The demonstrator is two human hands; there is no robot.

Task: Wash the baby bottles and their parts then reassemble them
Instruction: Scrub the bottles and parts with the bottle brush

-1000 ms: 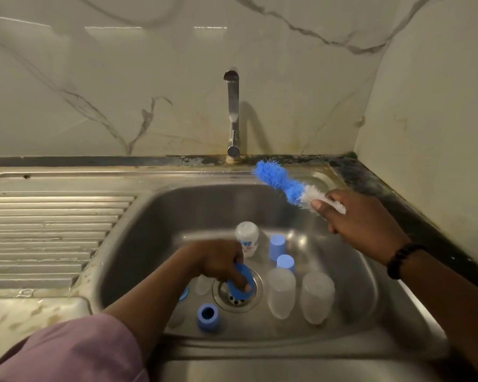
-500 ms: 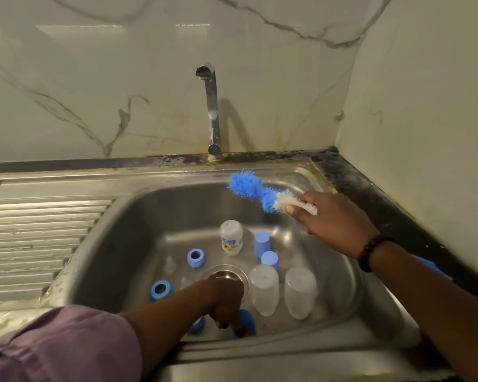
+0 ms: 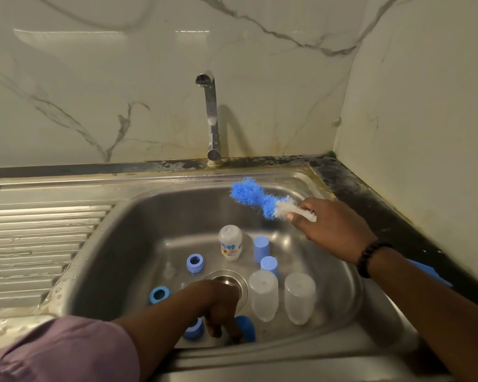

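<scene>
Nearest, the left hand (image 3: 221,307) curls its fingers round a blue disc (image 3: 246,328) on the steel sink (image 3: 116,244) floor, beside three blue rings (image 3: 195,262). Beyond stand two inverted frosted bottles (image 3: 263,295), two blue caps (image 3: 261,248) and one printed bottle (image 3: 230,242). Farther right, the right hand (image 3: 331,230) grips a bottle brush (image 3: 262,201) below the tap (image 3: 211,117).

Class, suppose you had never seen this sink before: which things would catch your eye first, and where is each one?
First, the fluffy blue and white bottle brush, held by the right hand above the sink's back right corner. Next, two frosted bottles standing upside down right of the drain, with blue caps behind them. Last, the left hand at the basin's near wall, gripping a blue ring.
</scene>
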